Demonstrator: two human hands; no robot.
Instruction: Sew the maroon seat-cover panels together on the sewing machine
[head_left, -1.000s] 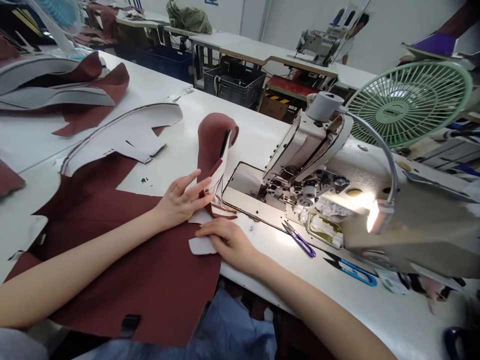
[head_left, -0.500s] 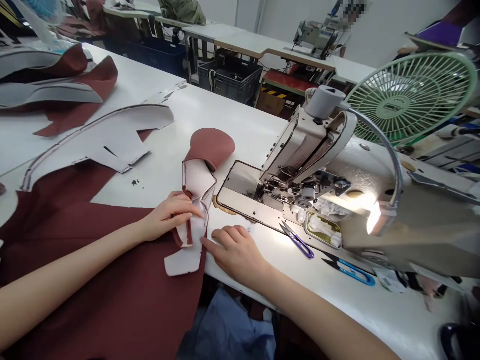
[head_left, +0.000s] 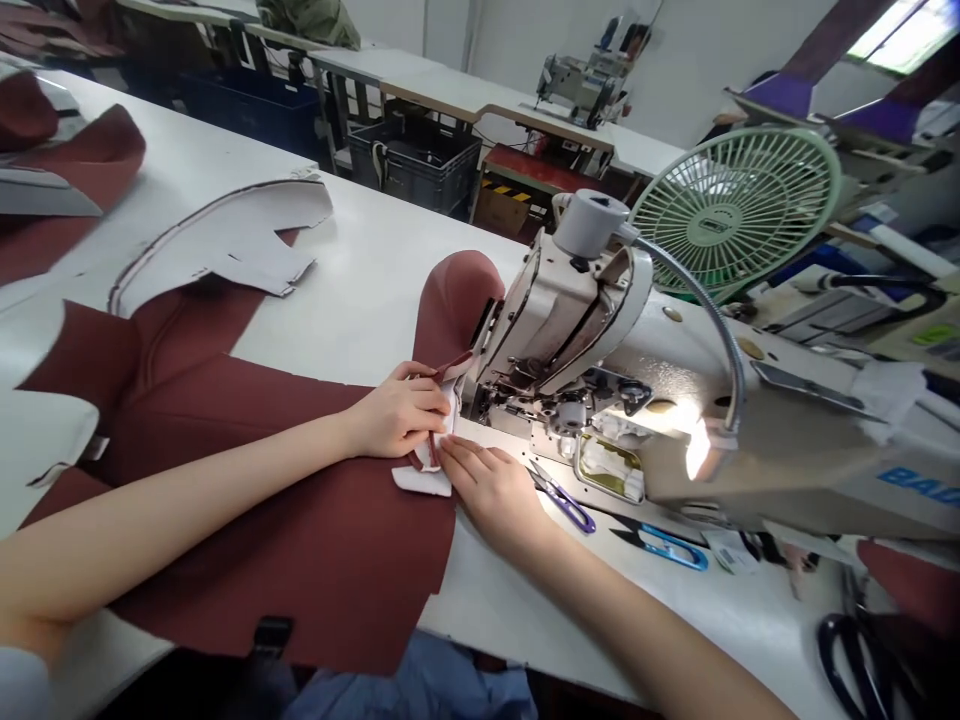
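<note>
Left hand [head_left: 401, 415] is pinching the folded edge of the maroon fabric [head_left: 300, 520], fingers closed on it, apparently to keep the layers aligned at the sewing machine [head_left: 570, 310]. Right hand [head_left: 495, 488] is pressing down with fingers flat and extended, gripping nothing, pinning the white backing. The maroon fabric is draping over the near edge of the surface [head_left: 375, 290]. Purple snips [head_left: 564, 497] and blue snips [head_left: 664, 545] are lying beside the right hand; the machine head is crowding the seam.
</note>
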